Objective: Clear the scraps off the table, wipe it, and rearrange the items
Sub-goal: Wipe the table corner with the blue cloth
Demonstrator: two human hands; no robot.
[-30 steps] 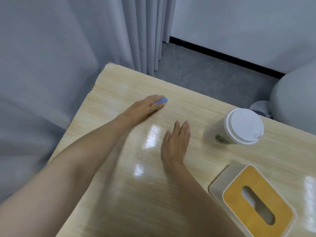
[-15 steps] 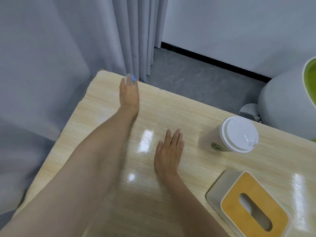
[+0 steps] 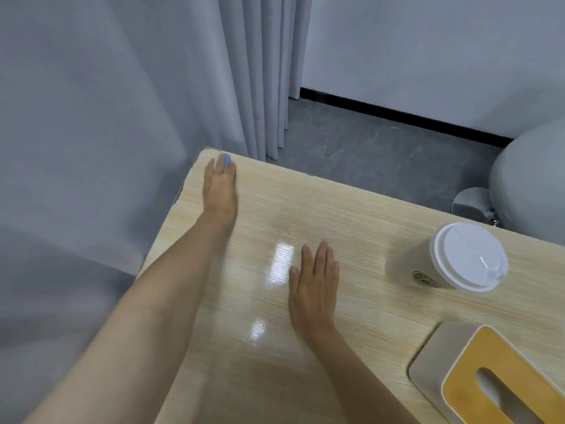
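The left hand [image 3: 220, 191] reaches to the far left corner of the pale wood tabletop [image 3: 351, 215], palm down, fingers stretched over a small blue cloth [image 3: 227, 162] that peeks out at the fingertips; this part is blurred. The right hand [image 3: 315, 286] lies flat and open mid-table, holding nothing. To its right stands a paper cup [image 3: 419, 270] with a white lid, and nearer, a tissue box [image 3: 495, 390]. Grey curtains [image 3: 122, 102] hang behind.

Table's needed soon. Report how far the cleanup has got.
Done: no scraps show on the table. In hand: the left hand presses a blue wipe at the far corner; right hand rests flat. Left, likely: rearranging the cup and tissue box.
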